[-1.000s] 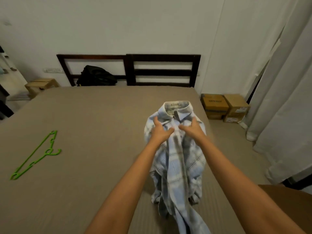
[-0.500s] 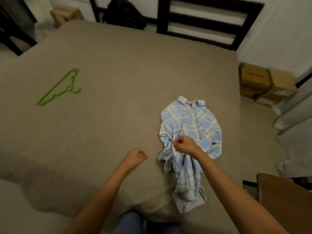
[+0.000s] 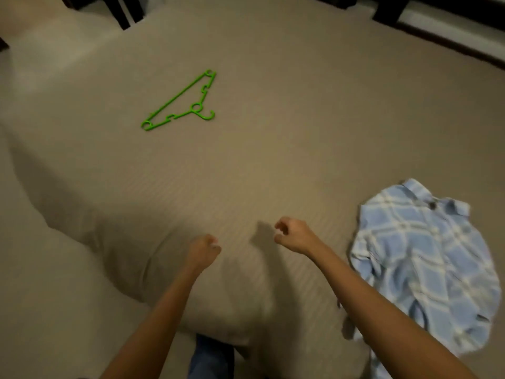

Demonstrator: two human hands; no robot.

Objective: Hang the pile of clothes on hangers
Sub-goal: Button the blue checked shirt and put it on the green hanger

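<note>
1. Centrally, the left hand (image 3: 203, 251) is curled into a loose fist above the bed (image 3: 273, 149) and holds nothing.
2. The right hand (image 3: 293, 235), just beside it, also has its fingers curled in, thumb close to forefinger, with nothing between them.
3. The checked shirt (image 3: 426, 258) lies crumpled on the bed to the right of the right forearm. Its collar points away from the person and its lower hem trails toward the near edge.
4. The green hanger (image 3: 180, 101) lies flat on the bed, well apart from both hands and from the shirt, with its hook toward the right.
5. Handling (judged): the shirt is light, soft and limp, so it will sag wherever it is unsupported. The collar or shoulder seams are the best hold. The hanger is stiff, thin plastic and is easily taken by its hook or neck.
6. Change: one second ago both hands held the shirt up near its collar, and half a second ago the right hand pinched its front. Now both hands are off it, and the view has swung toward the hanger.
</note>
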